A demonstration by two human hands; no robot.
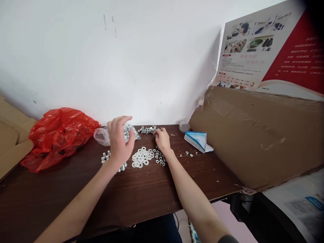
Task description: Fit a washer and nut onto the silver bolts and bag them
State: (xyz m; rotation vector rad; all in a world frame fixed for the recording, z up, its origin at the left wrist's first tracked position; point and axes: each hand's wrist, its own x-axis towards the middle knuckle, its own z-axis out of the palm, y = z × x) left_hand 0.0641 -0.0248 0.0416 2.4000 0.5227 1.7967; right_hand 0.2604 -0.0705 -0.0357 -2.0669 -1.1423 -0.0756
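My left hand is raised over the table with thumb and fingers spread, and nothing shows in it. Below and behind it are bolts, partly hidden by the wrist. My right hand reaches to the right end of a heap of small shiny metal fasteners by the wall. Its fingers are pinched together, and what is between them is too small to make out. Flat washers lie spread between my two forearms. Beside my right wrist lie hex nuts. A clear plastic bag of metal pieces is partly behind my left hand.
A red plastic bag and a cardboard box are at the left. A small clear container, a blue-and-white packet and a few loose bits lie right. A large cardboard box borders the table's right side.
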